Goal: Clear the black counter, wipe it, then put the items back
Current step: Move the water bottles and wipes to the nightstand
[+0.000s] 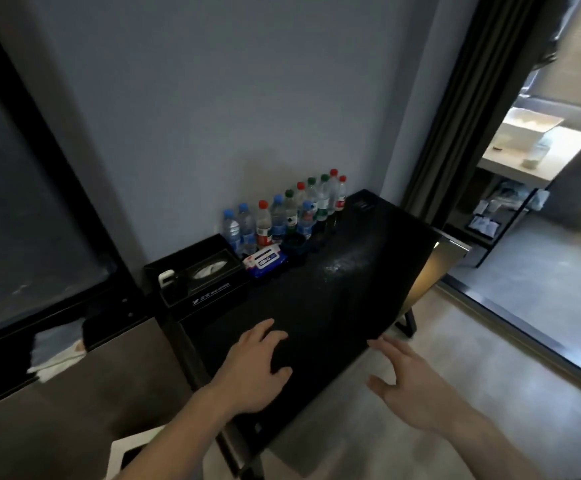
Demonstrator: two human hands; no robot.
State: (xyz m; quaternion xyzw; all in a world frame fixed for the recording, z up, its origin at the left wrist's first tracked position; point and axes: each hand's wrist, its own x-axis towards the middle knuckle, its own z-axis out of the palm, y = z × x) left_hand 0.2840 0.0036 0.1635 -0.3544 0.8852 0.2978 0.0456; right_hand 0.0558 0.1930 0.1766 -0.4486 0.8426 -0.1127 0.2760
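Both sets of fingers are released and hold nothing: those of the left hand (pixel 259 367) lie spread on the near end of the black surface (pixel 351 282), while the right hand (pixel 408 382) hovers, fingers splayed, just off its near right edge, over the floor. Nothing has been cleared yet, I'd say. Everything to be moved sits up at about twelve o'clock from the hands, hard against the wall: a tight row of water bottles (pixel 283 214) with blue, red and green caps, a dark cup (pixel 294 244) at their feet, a pack of wet wipes (pixel 265 260) beside it, and at eleven o'clock a black tissue box (pixel 202 271) in the left corner. A dusting of white powder (pixel 339 266) lies at one o'clock. The bottles stand so close that reaching for one could knock its neighbours over like skittles, and a sleeve or forearm dragged through the powder would smear it. The right edge drops straight to the floor, so anything toppling that way may roll off. Open room lies to the right and in the bare middle; the wall closes the back.
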